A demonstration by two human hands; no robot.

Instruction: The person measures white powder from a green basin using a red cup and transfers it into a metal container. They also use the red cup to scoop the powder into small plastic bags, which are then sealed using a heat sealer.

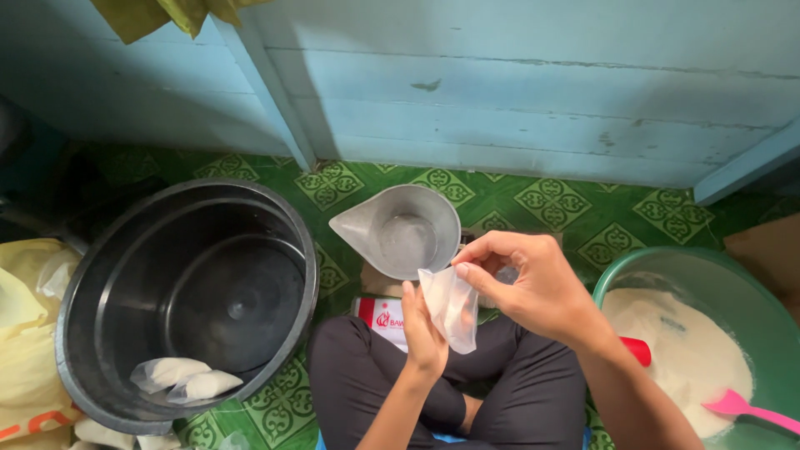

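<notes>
Lower centre: left hand (423,329) and right hand (533,287) both pinched on small clear plastic bag (451,307), held above crossed legs. Lower left: black tub (100,275) with two filled white bags (185,379). Lower right: green basin (733,275) of white powder, pink scoop (737,406). Centre, farther: metal jug (400,232) on green patterned floor (550,200). Top: blue plank wall (517,83).

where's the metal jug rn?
Head view, centre: the metal jug sits on the green floor, between the black tub and green basin, just beyond the hands.
</notes>
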